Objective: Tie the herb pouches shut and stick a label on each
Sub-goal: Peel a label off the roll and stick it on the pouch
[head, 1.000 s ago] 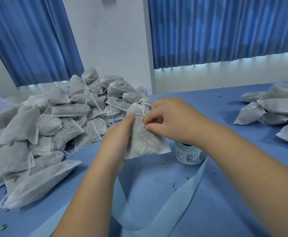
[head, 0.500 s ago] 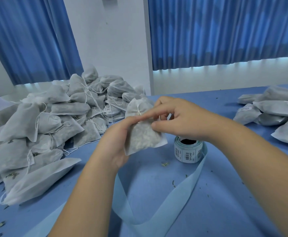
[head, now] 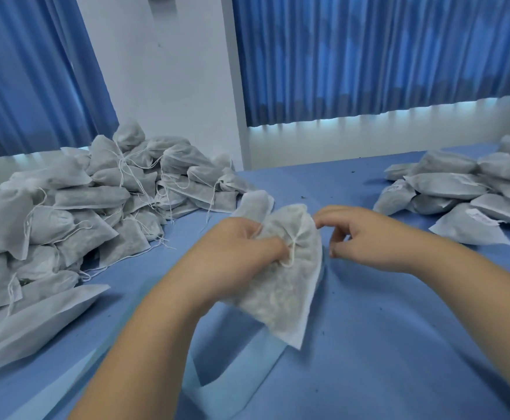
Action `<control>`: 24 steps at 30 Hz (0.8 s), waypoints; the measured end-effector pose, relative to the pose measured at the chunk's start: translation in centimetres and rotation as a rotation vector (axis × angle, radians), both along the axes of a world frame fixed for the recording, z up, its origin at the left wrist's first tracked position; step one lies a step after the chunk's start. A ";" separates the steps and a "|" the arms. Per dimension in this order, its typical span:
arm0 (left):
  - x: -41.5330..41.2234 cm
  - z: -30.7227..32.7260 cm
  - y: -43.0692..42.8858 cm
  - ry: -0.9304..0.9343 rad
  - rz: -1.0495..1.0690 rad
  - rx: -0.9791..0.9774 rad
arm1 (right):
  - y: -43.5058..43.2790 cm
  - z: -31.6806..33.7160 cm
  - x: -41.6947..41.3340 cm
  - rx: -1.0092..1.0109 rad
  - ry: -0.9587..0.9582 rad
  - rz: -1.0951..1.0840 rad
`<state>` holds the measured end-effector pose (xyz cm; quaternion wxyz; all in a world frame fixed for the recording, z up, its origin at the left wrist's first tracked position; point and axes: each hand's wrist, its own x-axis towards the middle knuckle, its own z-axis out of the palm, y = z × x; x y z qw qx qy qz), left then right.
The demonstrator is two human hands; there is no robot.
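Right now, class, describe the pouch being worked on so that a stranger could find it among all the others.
Start at the blue table, between the big heap on the left and the smaller pile on the right. The pouch is mid-table, gripped at its gathered neck by the left hand. It alone is in a hand.

A white non-woven herb pouch [head: 284,286], its neck cinched by a white drawstring, hangs tilted in the left hand [head: 232,247]. String-trailing pouches [head: 96,201] heap at left; labelled pouches [head: 459,189] lie at right.
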<state>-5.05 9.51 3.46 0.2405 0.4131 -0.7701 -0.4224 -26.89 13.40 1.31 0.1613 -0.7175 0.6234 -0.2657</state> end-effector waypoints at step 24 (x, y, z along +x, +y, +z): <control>-3.4 -1.3 1.9 -0.588 0.043 -0.206 | -1.2 -2.1 0.4 -0.033 0.136 -0.041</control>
